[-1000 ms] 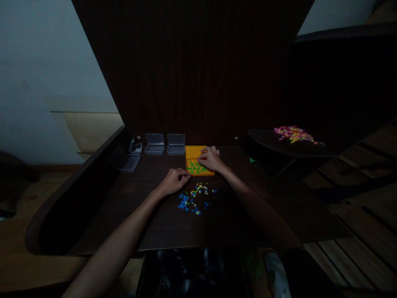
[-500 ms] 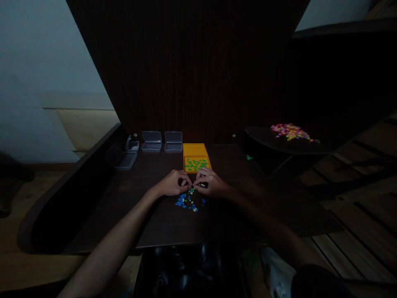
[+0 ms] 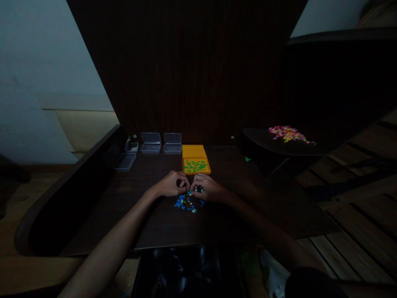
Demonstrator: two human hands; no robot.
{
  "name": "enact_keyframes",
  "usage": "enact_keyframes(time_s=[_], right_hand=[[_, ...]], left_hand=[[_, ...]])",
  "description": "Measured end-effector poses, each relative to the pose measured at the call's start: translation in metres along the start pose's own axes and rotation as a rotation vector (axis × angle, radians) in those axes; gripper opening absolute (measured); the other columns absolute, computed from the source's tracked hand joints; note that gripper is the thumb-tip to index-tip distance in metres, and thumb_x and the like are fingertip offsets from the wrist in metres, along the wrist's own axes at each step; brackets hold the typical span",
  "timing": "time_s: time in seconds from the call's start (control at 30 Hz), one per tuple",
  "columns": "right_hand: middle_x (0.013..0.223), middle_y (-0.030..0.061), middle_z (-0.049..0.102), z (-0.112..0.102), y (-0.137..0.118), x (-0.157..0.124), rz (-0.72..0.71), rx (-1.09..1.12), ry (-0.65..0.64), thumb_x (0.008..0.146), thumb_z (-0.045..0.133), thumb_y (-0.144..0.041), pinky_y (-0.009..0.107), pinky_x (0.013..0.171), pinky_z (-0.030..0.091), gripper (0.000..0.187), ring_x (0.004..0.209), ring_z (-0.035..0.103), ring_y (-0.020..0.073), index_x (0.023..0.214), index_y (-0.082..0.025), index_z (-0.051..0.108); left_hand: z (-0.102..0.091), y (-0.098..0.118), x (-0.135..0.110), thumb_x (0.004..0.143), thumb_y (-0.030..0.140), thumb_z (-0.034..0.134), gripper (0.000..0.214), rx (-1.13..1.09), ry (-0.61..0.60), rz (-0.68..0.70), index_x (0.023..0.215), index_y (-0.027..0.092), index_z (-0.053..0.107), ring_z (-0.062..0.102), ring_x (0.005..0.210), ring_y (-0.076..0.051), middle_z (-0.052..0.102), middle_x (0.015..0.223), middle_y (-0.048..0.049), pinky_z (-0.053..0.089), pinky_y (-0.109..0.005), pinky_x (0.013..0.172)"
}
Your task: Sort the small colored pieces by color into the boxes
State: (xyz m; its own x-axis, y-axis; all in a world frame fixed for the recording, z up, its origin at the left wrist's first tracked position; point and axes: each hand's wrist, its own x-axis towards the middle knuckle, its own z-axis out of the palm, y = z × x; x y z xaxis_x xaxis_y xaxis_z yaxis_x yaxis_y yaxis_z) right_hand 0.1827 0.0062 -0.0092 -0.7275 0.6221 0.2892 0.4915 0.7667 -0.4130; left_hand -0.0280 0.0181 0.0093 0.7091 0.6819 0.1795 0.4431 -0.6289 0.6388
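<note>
My left hand (image 3: pixel 174 184) and my right hand (image 3: pixel 206 187) sit close together over the dark table. Thumb and fingertips are pinched on each; whatever is between them is too small to make out. Under and in front of the fingertips lies a loose scatter of small blue pieces (image 3: pixel 180 201) mixed with pale yellow and white pieces (image 3: pixel 194 211). Just beyond the hands stands an open yellow box (image 3: pixel 193 151), its lid tipped back. Small green pieces (image 3: pixel 195 166) are spread over its bottom.
Open clear plastic cases (image 3: pixel 151 147) line the back left, with another clear case (image 3: pixel 125 162) nearer the raised left side. A heap of pink and yellow pieces (image 3: pixel 287 133) lies on a side shelf at right. A green scrap (image 3: pixel 247 159) rests near the shelf.
My right hand has come slightly lower and nearer the scattered pieces, its fingers closer together. My left hand stays nearly in place. The view has shifted a little.
</note>
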Motion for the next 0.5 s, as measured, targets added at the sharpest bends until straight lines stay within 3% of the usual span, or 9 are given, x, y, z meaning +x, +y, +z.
enact_keyframes(time_s=[0.23, 0.5], right_hand=[[0.084, 0.0040, 0.063, -0.002, 0.000, 0.000, 0.095, 0.051, -0.034, 0.074, 0.070, -0.017, 0.029, 0.078, 0.044, 0.010, 0.085, 0.056, 0.0169, 0.083, -0.016, 0.067], [0.081, 0.0023, 0.063, -0.003, 0.001, -0.001, 0.123, 0.109, -0.006, 0.071, 0.071, -0.015, 0.026, 0.074, 0.044, 0.009, 0.081, 0.057, 0.0151, 0.080, -0.017, 0.067]], left_hand=[[-0.005, 0.002, 0.000, 0.073, 0.018, 0.062, 0.015, -0.036, -0.072, -0.057, 0.082, 0.014, 0.073, 0.047, 0.057, -0.008, 0.054, 0.063, 0.0016, 0.037, -0.019, 0.057], [-0.030, 0.015, -0.011, 0.076, 0.023, 0.062, 0.021, -0.194, -0.251, -0.104, 0.090, 0.011, 0.073, 0.043, 0.056, -0.008, 0.049, 0.061, 0.0026, 0.033, -0.017, 0.052]])
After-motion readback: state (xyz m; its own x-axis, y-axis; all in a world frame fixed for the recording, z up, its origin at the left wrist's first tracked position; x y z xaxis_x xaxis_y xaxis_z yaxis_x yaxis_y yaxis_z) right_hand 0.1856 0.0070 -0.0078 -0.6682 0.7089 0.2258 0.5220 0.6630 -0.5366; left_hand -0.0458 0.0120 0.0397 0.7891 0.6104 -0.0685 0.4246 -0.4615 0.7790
